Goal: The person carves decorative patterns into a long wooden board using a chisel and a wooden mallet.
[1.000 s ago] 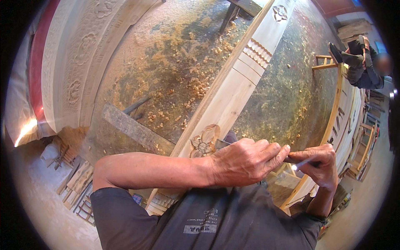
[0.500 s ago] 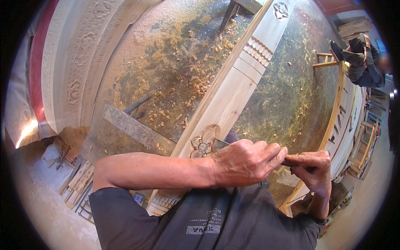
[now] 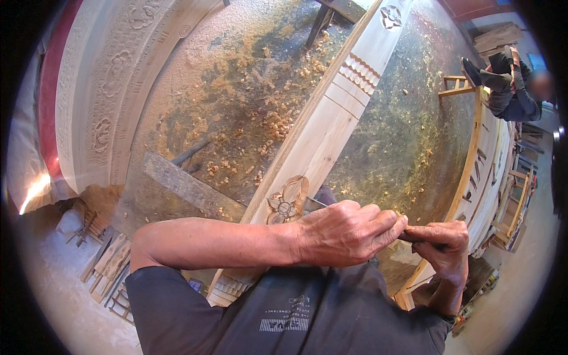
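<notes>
A long pale wooden board (image 3: 331, 133) runs slantwise beneath my arms, with a carved flower (image 3: 285, 205) beside my left hand. My left hand (image 3: 349, 234) is closed around a chisel, whose flat metal blade (image 3: 313, 205) sticks out toward the flower's petals. I cannot tell whether the blade's edge touches the wood. At the other end, my right hand (image 3: 444, 242) grips the dark handle (image 3: 407, 237), its fingers bent round it. Most of the chisel is hidden inside my hands. Scalloped carving (image 3: 228, 288) shows on the board below my left forearm.
Wood shavings (image 3: 278, 127) litter the floor. A plank support (image 3: 189, 184) lies left of the board. Large carved panels (image 3: 112, 89) stand at the far left. On the right, a bench (image 3: 473, 171) carries several tools, and a person (image 3: 512, 86) sits beyond it.
The view has shifted slightly, so the board and bench appear a little farther left. Both hands keep their grip on the chisel, almost unmoved.
</notes>
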`<action>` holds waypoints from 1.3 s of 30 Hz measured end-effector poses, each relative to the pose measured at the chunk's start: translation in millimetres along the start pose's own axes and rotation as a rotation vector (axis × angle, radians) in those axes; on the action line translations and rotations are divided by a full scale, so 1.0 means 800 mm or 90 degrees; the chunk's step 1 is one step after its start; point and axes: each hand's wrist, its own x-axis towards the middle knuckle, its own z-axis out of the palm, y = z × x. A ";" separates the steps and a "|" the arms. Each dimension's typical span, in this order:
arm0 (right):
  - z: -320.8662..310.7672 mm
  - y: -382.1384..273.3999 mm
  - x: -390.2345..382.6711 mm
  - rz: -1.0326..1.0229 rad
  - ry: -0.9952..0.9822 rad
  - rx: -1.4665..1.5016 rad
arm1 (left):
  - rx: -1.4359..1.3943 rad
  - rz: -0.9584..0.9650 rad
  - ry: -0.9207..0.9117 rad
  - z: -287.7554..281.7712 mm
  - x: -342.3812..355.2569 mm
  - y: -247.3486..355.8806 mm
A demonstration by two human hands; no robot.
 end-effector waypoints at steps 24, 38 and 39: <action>0.011 -0.001 0.010 0.059 -0.001 -0.026 | 0.014 -0.024 -0.010 0.001 0.001 -0.001; 0.017 0.010 -0.024 0.009 0.036 -0.020 | -0.011 0.047 0.003 0.006 -0.003 0.002; 0.019 0.011 -0.024 0.014 0.041 -0.014 | -0.017 0.042 -0.001 0.004 -0.002 0.001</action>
